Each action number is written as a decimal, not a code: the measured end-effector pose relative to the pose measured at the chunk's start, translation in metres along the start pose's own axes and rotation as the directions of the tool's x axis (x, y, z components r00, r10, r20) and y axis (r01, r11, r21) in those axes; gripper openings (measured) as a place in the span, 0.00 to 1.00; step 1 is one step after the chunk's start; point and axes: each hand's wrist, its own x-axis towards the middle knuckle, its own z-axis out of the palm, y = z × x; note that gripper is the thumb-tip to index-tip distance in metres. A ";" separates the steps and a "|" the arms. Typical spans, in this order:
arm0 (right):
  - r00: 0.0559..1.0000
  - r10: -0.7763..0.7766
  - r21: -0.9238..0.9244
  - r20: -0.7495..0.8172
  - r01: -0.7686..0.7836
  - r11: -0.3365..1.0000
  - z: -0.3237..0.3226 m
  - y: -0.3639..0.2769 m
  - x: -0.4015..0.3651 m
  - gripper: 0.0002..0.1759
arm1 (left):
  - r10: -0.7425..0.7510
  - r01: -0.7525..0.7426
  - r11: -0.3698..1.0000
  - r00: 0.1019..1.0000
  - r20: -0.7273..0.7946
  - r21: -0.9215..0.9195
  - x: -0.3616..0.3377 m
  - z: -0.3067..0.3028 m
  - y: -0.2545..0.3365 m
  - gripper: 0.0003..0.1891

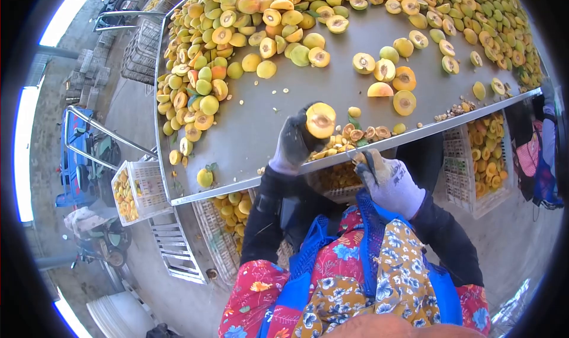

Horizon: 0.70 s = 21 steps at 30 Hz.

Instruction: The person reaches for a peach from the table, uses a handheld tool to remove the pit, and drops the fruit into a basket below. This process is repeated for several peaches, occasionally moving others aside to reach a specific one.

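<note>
- Holding cut fruit [320,120] in closed left hand [295,139], above table [332,92].
- Gripping slim tool [352,153] in right hand [390,181], near rim [427,128]; type unclear.
- Showing pieces [336,143] along rim, between hands.

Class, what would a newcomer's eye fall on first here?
First, the heaped yellow-green fruit along the metal table's far side and left end. Next, the cut fruit half in the gloved left hand, over the near edge. Below, bright blue straps cross a red floral garment.
</note>
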 end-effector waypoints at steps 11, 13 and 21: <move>0.992 -0.092 -0.368 0.089 0.119 0.922 0.011 -0.018 -0.019 0.20 | -0.138 0.087 0.927 0.984 -0.115 -0.364 -0.083 0.072 0.000 0.30; 0.990 -0.115 -0.290 0.083 0.134 0.948 0.016 -0.019 -0.021 0.19 | 0.054 -0.067 0.995 0.986 -0.157 -0.079 -0.092 0.078 0.002 0.27; 0.929 -0.304 -0.283 0.211 0.355 0.891 0.020 -0.017 -0.029 0.10 | 0.255 -0.197 0.963 0.892 -0.374 0.187 -0.098 0.089 -0.019 0.19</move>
